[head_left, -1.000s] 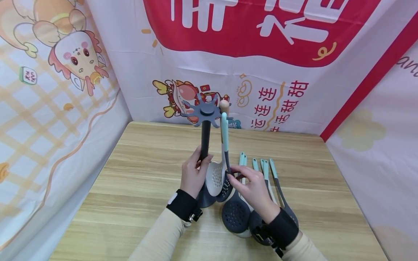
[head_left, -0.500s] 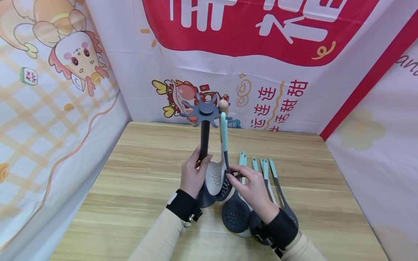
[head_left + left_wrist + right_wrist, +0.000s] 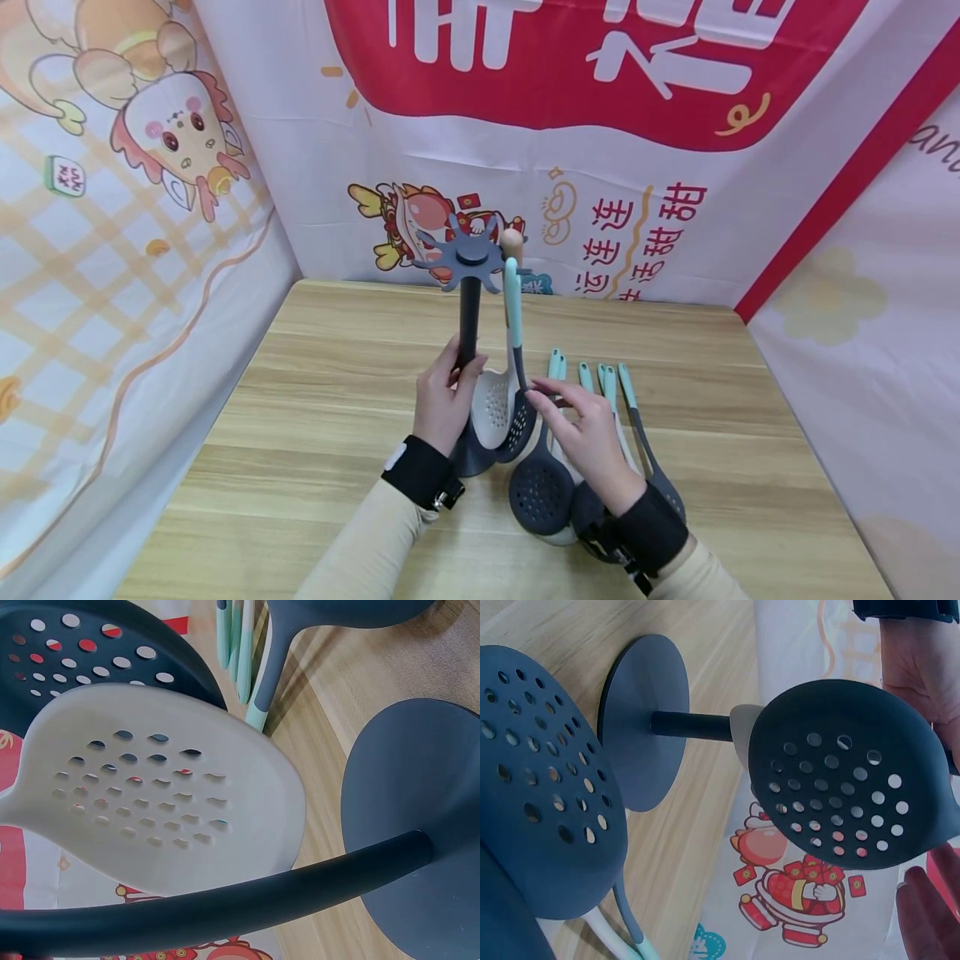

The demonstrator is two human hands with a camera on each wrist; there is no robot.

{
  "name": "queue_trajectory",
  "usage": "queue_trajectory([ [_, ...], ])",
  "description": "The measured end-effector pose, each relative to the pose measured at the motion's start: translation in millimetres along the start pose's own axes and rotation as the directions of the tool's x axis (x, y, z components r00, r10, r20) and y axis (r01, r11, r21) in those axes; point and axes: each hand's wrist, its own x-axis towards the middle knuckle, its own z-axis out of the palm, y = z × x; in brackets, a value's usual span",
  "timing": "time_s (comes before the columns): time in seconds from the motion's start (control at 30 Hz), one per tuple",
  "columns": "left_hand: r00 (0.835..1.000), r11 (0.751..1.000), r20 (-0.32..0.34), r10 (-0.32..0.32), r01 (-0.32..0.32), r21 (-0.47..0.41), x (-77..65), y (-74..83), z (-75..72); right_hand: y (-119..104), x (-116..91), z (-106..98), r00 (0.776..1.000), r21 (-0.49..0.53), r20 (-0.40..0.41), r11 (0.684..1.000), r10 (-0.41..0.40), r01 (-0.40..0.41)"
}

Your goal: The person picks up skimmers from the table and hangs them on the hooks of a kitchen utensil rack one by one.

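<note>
My left hand [image 3: 444, 400] grips the black pole of a utensil stand [image 3: 469, 312], which has a star-shaped hook top and a round dark base. From the hooks hang a white slotted spoon [image 3: 157, 787] and a dark slotted skimmer [image 3: 855, 780] with a mint handle, side by side. Beside the skimmer's neck is my right hand [image 3: 588, 442], thumb and fingertips close to it. In the right wrist view, its visible fingers [image 3: 926, 911] look extended and apart from the skimmer.
Right of the stand, several utensils with mint handles lie on the wooden table [image 3: 337, 375], among them a dark perforated skimmer [image 3: 542, 493]. Another dark one [image 3: 666, 487] lies at the far right, partly behind the right wrist. Printed cloth [image 3: 480, 150] hangs behind the table.
My right hand's fingertips have come slightly away to the right from the hanging dark skimmer's neck and spread a little. The left hand still grips the stand's pole.
</note>
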Motion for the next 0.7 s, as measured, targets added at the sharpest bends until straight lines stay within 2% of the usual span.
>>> queue_trajectory([
  [0.1, 1.0, 1.0, -0.001, 0.0, 0.0, -0.002, 0.5, -0.4, 0.3, 4.6, -0.1, -1.0, 0.999, -0.018, -0.019, 0.999, 0.042, -0.042],
  [0.27, 1.0, 1.0, -0.005, 0.005, -0.005, -0.006, 0.8, -1.4, 0.8, 13.1, -0.2, -4.2, 0.995, -0.04, -0.076, 0.997, 0.067, -0.07],
  [0.37, 1.0, 1.0, -0.007, 0.007, -0.007, -0.013, 0.5, -1.1, 0.8, 16.9, -0.5, -9.6, 0.988, -0.063, -0.1, 0.991, 0.114, -0.12],
  [0.53, 1.0, 1.0, -0.005, 0.002, -0.002, -0.013, 0.5, -0.9, 0.8, 24.1, -0.7, -19.3, 0.965, -0.071, -0.119, 0.968, 0.232, -0.241],
  [0.7, 1.0, 1.0, -0.003, 0.005, -0.005, -0.008, 1.1, -1.7, 0.3, 35.3, -1.3, -24.0, 0.935, -0.058, -0.176, 0.945, 0.308, -0.322],
])
